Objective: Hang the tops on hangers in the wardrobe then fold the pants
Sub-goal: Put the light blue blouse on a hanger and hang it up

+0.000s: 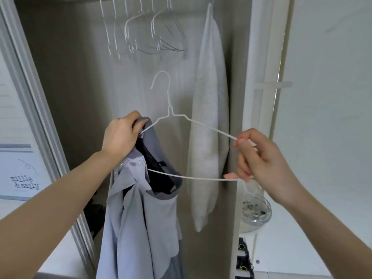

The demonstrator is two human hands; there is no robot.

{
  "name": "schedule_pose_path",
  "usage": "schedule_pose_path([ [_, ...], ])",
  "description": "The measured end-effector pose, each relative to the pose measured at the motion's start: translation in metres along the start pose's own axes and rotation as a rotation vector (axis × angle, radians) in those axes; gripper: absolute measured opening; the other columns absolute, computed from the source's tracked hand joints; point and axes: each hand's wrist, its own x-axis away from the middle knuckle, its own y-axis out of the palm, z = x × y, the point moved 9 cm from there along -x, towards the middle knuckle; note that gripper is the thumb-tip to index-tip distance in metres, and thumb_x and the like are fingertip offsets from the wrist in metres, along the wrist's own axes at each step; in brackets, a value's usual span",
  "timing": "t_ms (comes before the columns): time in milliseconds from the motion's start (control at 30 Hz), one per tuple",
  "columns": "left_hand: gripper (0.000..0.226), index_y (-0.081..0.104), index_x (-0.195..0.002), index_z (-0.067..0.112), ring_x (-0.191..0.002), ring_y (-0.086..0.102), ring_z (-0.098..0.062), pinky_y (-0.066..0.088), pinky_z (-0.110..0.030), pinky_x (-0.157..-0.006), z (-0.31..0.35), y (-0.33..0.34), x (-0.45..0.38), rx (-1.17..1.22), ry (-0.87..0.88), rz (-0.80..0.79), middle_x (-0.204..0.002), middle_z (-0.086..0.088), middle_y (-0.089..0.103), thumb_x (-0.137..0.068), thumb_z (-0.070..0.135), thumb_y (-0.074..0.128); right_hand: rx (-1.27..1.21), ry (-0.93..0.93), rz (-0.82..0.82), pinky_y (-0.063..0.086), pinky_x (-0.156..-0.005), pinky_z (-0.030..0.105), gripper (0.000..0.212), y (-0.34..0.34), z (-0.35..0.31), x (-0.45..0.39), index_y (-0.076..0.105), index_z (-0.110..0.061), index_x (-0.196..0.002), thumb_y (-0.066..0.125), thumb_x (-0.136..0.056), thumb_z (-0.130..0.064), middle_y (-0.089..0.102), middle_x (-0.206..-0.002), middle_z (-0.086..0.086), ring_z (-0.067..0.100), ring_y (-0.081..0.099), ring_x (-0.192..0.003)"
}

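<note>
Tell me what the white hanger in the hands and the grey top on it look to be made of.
White hanger: thin wire, likely metal with a matte white coating; its neck is twisted like wire. Grey top: soft woven or knit fabric, matte, draping in loose folds, with a darker grey neckline and black inner lining; the fibre cannot be told.

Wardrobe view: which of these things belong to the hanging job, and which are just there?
In the job:
white wire hanger, pinched by the right hand
grey top, gripped at its collar by the left hand
spare hangers overhead

Just there:
pale garment already hanging
glass bowl
</note>
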Motion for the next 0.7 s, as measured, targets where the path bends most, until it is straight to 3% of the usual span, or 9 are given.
schedule_pose_path([
  [167,0.03,0.056,-0.074,0.008,-0.06,0.052,-0.024,0.042,-0.036,-0.062,0.006,-0.021,0.005,0.174,-0.011,0.058,-0.062,-0.004,0.056,-0.098,0.026,0.056,0.421,0.087,-0.263,0.054,-0.073,0.044,0.014,0.058,0.031,-0.001,0.046,-0.021,-0.095,0.035,-0.102,-0.017,0.062,-0.059,0.006,0.02,0.061,-0.058],
  [300,0.032,0.048,-0.066,0.014,-0.054,0.041,-0.012,0.035,-0.026,-0.058,0.01,-0.032,0.011,0.271,-0.06,0.075,-0.057,0.005,0.048,-0.096,0.021,0.056,0.612,0.232,-0.323,0.056,-0.063,0.031,0.013,0.074,0.038,-0.014,0.056,-0.02,-0.095,0.046,-0.096,-0.028,0.066,-0.06,0.001,0.013,0.064,-0.049],
  [400,0.028,0.052,-0.07,0.011,-0.055,0.044,-0.01,0.036,-0.025,-0.057,0.015,-0.035,0.018,0.285,-0.045,0.029,-0.058,0.003,0.05,-0.095,0.024,0.058,0.655,0.223,-0.367,0.052,-0.06,0.024,0.037,0.103,0.029,-0.024,0.06,-0.012,-0.083,0.048,-0.094,-0.045,0.067,-0.059,0.0,0.008,0.062,-0.045],
  [467,0.025,0.052,-0.074,0.015,-0.06,0.051,-0.02,0.042,-0.033,-0.059,0.029,-0.03,0.027,0.213,0.022,-0.049,-0.059,-0.001,0.053,-0.094,0.029,0.057,0.649,0.131,-0.316,0.043,-0.052,0.015,0.037,0.125,0.018,-0.033,0.058,-0.02,-0.069,0.05,-0.093,-0.047,0.061,-0.053,-0.004,0.0,0.056,-0.043],
  [533,0.027,0.051,-0.076,0.014,-0.066,0.054,-0.033,0.046,-0.041,-0.061,0.038,-0.025,0.037,0.122,0.075,-0.105,-0.063,-0.005,0.055,-0.095,0.033,0.056,0.621,0.08,-0.195,0.033,-0.051,0.016,0.044,0.136,0.01,-0.041,0.055,-0.024,-0.054,0.051,-0.094,-0.043,0.053,-0.047,-0.009,-0.001,0.05,-0.045],
  [633,0.03,0.055,-0.078,0.01,-0.066,0.055,-0.033,0.048,-0.045,-0.063,0.019,-0.038,0.045,0.05,0.033,-0.095,-0.063,-0.005,0.056,-0.097,0.032,0.056,0.372,0.158,0.054,0.034,-0.056,0.024,0.049,0.114,0.018,-0.042,0.052,-0.021,-0.048,0.052,-0.094,-0.039,0.046,-0.04,-0.011,0.004,0.04,-0.041],
  [700,0.03,0.057,-0.077,0.008,-0.067,0.055,-0.03,0.045,-0.042,-0.064,0.013,-0.058,0.047,0.027,0.028,-0.007,-0.067,-0.003,0.055,-0.097,0.03,0.056,0.229,0.161,0.187,0.031,-0.054,0.023,0.048,0.106,0.02,-0.034,0.052,-0.018,-0.05,0.054,-0.093,-0.038,0.041,-0.038,-0.009,0.005,0.035,-0.039],
])
